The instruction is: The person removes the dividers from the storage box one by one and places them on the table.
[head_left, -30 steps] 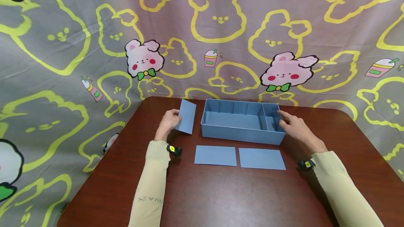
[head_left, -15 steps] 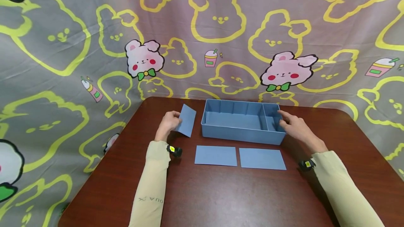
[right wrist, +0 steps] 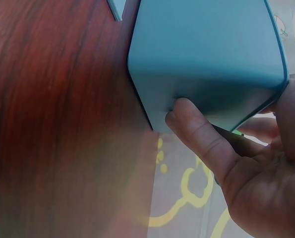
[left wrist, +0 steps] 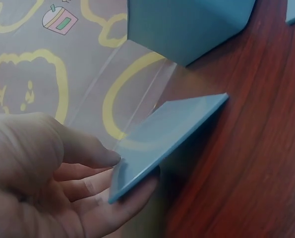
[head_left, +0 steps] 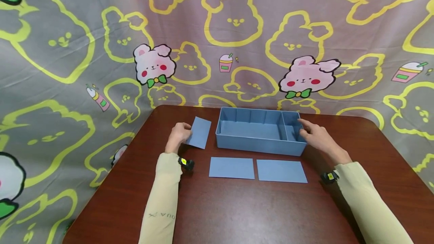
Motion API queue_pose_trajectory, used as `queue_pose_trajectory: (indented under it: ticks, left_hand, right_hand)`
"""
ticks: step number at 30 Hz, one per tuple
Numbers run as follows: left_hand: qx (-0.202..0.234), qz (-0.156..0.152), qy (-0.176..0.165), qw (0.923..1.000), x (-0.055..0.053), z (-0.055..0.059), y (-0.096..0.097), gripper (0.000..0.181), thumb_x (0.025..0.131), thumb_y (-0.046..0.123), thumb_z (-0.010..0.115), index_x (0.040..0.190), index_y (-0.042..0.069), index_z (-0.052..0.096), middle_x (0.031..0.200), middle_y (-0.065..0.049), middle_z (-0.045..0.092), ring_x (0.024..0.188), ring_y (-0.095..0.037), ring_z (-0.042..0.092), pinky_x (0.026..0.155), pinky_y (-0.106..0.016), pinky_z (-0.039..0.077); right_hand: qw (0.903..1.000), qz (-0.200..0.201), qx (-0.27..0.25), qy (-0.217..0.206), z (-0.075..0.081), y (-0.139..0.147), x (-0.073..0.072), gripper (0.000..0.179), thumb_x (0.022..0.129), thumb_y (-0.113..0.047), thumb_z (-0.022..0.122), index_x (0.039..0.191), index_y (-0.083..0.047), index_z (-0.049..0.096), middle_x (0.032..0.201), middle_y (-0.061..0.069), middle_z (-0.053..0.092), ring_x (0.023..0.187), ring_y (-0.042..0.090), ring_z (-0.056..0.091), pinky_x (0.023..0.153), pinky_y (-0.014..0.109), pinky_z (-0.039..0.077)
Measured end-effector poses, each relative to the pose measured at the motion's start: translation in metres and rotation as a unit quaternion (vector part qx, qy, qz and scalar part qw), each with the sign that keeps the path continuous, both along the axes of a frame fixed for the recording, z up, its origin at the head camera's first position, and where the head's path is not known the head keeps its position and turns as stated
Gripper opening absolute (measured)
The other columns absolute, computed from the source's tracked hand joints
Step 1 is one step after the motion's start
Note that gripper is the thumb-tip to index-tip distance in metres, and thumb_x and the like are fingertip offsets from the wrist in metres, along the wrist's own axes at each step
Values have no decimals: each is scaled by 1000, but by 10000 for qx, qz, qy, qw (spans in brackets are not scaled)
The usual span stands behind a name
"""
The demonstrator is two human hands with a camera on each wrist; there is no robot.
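My left hand [head_left: 179, 133] pinches a thin flat blue panel [head_left: 200, 132] by its near left edge, thumb on top and fingers beneath. The panel is tilted in the left wrist view, its far corner close to the table. To its right is a blue storage box [head_left: 259, 147] with an open top. A divider wall separates its wide left compartment from a narrow right one. My right hand [head_left: 317, 135] holds the box's right end wall, with fingertips over the rim in the head view. Another finger [right wrist: 202, 131] lies against the outer wall in the right wrist view.
Two more flat blue panels, a left one [head_left: 232, 167] and a right one [head_left: 282, 171], lie side by side in front of the box. All this is on a brown wooden table [head_left: 251, 210]. A patterned cloth [head_left: 203, 48] hangs right behind the table's far edge.
The panel in my left hand has tipped down from a steep slant to a flatter one, its upper edge lowering. My right hand and the box have stayed put.
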State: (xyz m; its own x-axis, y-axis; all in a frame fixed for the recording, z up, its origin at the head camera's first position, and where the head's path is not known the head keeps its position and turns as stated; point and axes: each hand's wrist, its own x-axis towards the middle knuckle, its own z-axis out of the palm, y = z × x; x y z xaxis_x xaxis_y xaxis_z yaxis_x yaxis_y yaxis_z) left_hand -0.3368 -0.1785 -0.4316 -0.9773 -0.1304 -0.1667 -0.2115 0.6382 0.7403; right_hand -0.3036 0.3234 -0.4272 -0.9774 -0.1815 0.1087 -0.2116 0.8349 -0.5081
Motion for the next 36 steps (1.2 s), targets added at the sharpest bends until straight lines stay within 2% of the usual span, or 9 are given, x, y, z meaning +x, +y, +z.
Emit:
queue_pose_trajectory:
  ticks: [4, 8, 12, 16, 24, 30, 36]
  left_hand:
    - [101, 5, -69, 9999, 1, 1, -3, 39, 95, 17, 56, 131, 2, 58, 124, -22, 61, 90, -27, 66, 65, -30, 55]
    - [157, -7, -43, 9999, 4, 5, -5, 38, 97, 21, 56, 130, 1, 58, 119, -22, 64, 94, -29, 69, 71, -35, 59]
    - [42, -43, -39, 10000, 7, 10, -6, 35, 99, 25, 54, 127, 4, 59, 113, -18, 67, 93, -28, 68, 76, -37, 58]
    - [-145, -113, 51, 9998, 8, 14, -5, 32, 99, 24, 53, 123, 6, 61, 109, -16, 68, 90, -27, 67, 73, -36, 58]
    - [-290, -175, 479, 9983, 8, 23, 6, 29, 98, 26, 52, 119, 10, 64, 94, -11, 67, 83, -24, 67, 66, -33, 56]
    - [-456, -189, 997, 9938, 11, 30, 17, 26, 97, 29, 51, 111, 14, 67, 87, -6, 69, 68, -20, 62, 60, -31, 49]
    - [-566, -292, 1368, 9886, 13, 38, 31, 30, 97, 30, 50, 113, 13, 68, 89, -5, 72, 70, -21, 61, 62, -33, 43]
  right_hand:
    - [10000, 20, -49, -7, 0, 0, 0, 56, 101, -22, 46, 152, -4, 31, 81, 12, 51, 54, 18, 45, 54, 32, 39]
    - [10000, 10, -55, 8, 1, 0, 1, 56, 101, -22, 46, 152, -5, 32, 80, 11, 50, 54, 19, 45, 54, 32, 40]
    - [10000, -5, -52, 37, 2, 0, 1, 56, 101, -23, 46, 152, -4, 32, 78, 10, 49, 54, 18, 45, 55, 32, 40]
    - [10000, 11, -61, 34, 1, 0, 1, 56, 101, -24, 45, 152, -4, 33, 79, 10, 49, 55, 18, 45, 55, 31, 40]
    - [10000, 4, -90, 22, 1, 0, 1, 55, 102, -25, 45, 152, -4, 33, 81, 11, 49, 56, 19, 46, 56, 32, 39]
    - [10000, 21, -89, -38, 0, 0, 1, 55, 102, -25, 44, 152, -4, 32, 81, 11, 50, 55, 18, 46, 55, 32, 39]
    - [10000, -4, -80, 35, 0, 0, 1, 55, 102, -24, 44, 151, -4, 33, 84, 12, 52, 55, 19, 46, 55, 32, 40]
